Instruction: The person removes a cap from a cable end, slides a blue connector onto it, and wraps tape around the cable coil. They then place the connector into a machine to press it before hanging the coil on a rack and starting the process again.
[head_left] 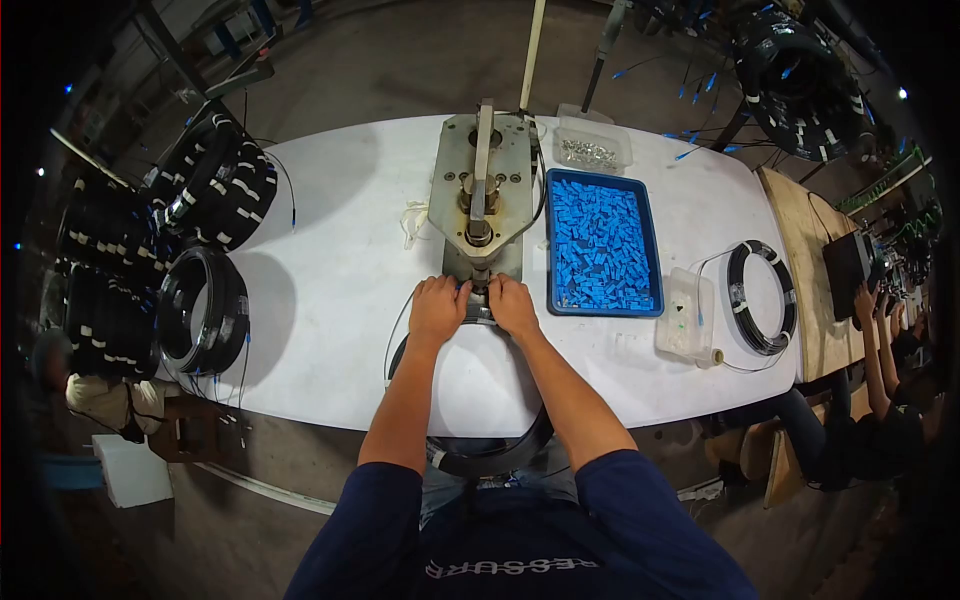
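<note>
Both hands meet at the base of a metal press [483, 195] in the middle of the white table. My left hand [438, 310] is closed with its fingertips by the press tip, and my right hand [513, 305] is closed just across from it. What they pinch between them is too small to make out. Beneath my forearms a coil of black cable [490, 458] hangs over the table's front edge, and its upper part runs up near my hands.
Right of the press lies a blue tray [552, 300] of blue connectors, with clear boxes [686, 315] nearby. A cable coil [738, 300] lies farther right. Black coils [225, 315] stand at the left. A co-worker's arms [880, 350] show at far right.
</note>
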